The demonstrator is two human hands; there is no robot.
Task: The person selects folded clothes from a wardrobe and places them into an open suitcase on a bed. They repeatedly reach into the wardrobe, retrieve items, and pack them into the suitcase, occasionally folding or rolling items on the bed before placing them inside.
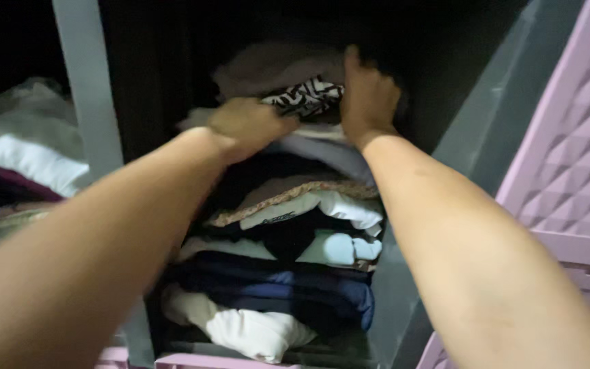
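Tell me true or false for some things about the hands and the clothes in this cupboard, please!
1. Both hands are on a black-and-white patterned cloth at the top of the pile. True: the left hand grips one end and the right hand rests at the other.
2. The clothes are hanging on hangers. False: they lie folded in a stack of clothes.
3. A pink panel with a diamond pattern is at the right. True.
4. The bottom piece in the stack is bright red. False: the bottom piece is cream-white.
5. A dark blue garment lies low in the stack. True.
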